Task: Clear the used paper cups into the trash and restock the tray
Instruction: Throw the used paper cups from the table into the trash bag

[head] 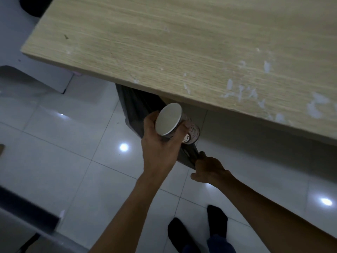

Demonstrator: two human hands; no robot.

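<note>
the left grip (160,148) is closed round a paper cup (169,122), with the thumb on the cup's left side and the fingertips on its printed wall at the right. the cup is tilted, its white mouth turned up toward the camera and its base pointing right and away. i cannot tell whether more cups are nested in it. it is held just over the trash bin (138,106), a dark bin on the floor, half under the near edge of the desk (182,42). the right grip (209,168) is closed on the bin's near-right rim, fingers curled over it. the desk is pale wood with white scuffs toward the right. glossy white floor tiles (73,128) show spots of light, and two dark-clad feet (218,220) stand near.
</note>
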